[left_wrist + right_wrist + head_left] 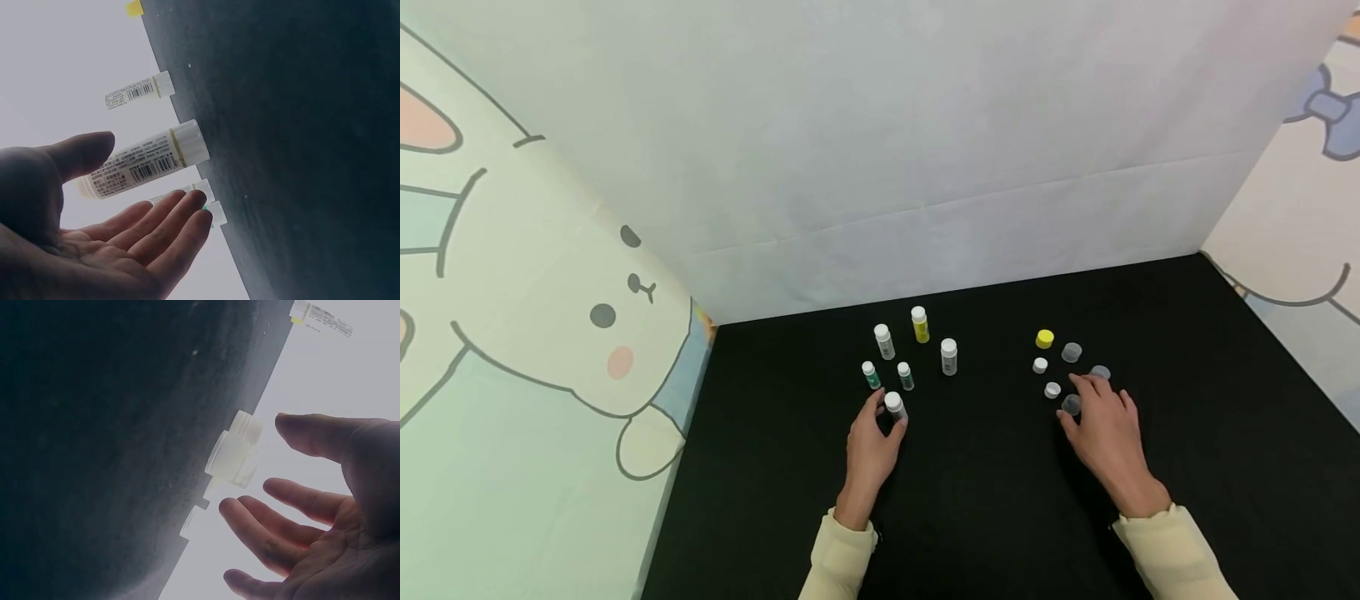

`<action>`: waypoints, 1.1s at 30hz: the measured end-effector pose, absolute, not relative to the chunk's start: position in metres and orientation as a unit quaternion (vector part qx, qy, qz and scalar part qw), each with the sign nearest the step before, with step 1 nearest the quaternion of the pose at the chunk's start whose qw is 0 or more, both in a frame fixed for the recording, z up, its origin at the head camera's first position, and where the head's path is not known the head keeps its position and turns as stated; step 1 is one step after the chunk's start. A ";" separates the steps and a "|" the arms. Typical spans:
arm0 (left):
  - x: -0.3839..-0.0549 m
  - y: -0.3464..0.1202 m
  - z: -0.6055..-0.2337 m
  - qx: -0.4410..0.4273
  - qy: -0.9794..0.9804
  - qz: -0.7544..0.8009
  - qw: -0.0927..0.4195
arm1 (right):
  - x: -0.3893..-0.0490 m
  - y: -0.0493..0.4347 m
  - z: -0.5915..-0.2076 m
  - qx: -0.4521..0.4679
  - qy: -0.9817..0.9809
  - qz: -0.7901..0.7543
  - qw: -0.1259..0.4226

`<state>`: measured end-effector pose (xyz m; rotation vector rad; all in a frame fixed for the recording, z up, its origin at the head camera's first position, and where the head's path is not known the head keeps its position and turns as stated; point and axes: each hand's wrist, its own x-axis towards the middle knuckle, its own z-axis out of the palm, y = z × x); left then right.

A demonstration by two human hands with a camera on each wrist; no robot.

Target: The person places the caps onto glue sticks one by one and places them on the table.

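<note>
My left hand is around a small white-capped bottle, its thumb and fingers to either side. In the left wrist view the labelled bottle lies between the thumb and nearly straight fingers, which are not curled round it. At the right, my right hand hovers spread at a group of small caps, with thumb and index finger near a clear cap. Part of another clear cap shows beyond its fingers. In the right wrist view, whitish caps appear past the fingertips, with nothing held.
Behind the left hand stand several upright bottles: one with a yellow label, white-capped ones and two small green-labelled ones. A yellow cap, white caps and a clear cap lie on the black table.
</note>
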<state>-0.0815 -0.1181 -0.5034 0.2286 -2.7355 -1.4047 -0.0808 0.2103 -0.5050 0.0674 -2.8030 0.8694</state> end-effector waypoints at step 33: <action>-0.086 -0.112 -0.499 0.062 -0.902 -0.426 0.032 | -0.091 0.219 -0.511 0.072 -0.951 0.280 0.114</action>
